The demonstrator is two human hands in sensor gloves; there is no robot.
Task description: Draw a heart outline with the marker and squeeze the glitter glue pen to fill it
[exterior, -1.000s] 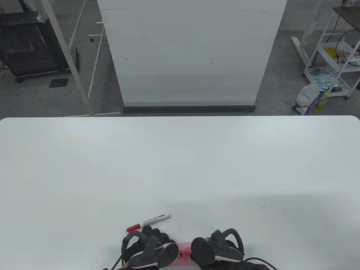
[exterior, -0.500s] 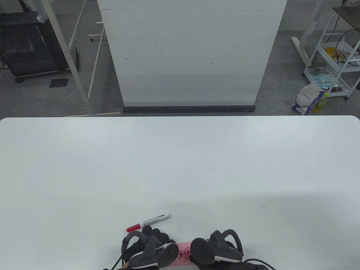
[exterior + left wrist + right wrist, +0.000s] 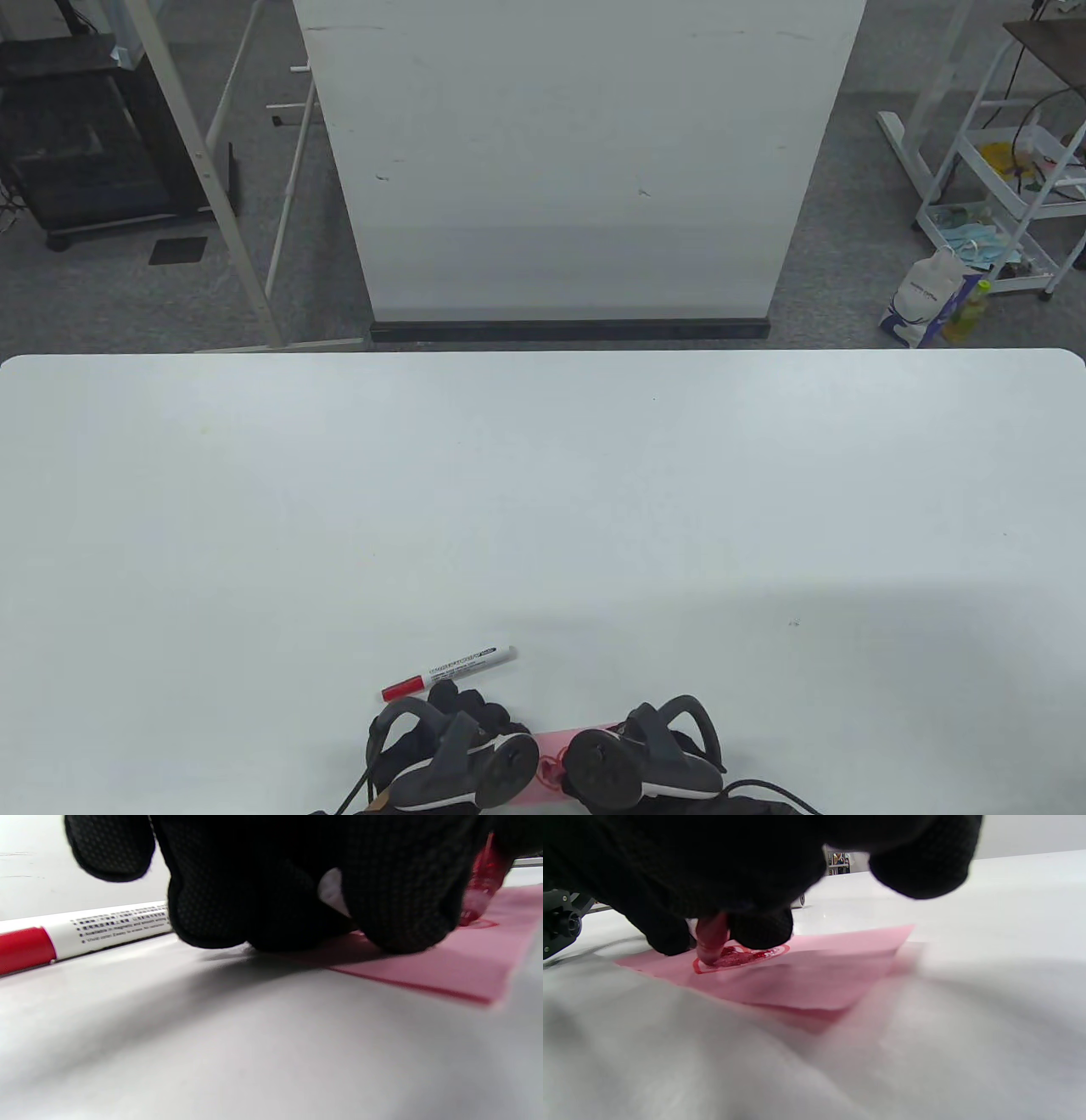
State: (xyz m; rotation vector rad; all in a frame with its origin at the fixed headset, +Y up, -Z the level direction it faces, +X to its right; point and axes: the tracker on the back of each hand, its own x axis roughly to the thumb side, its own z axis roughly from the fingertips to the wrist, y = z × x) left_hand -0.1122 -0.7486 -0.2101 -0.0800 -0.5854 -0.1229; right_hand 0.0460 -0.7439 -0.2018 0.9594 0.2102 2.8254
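Glue pen (image 3: 712,938) in right grip (image 3: 721,906), tip on heart (image 3: 742,957)

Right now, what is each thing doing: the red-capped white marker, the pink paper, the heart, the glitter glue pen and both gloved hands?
Red-capped white marker: capped, lying loose on the table.
Pink paper: flat on the table.
Heart outline: drawn, partly filled with glitter.
Red glitter glue pen: tip down inside the heart.
Left hand: fingertips press the paper.
Right hand: grips the glue pen.
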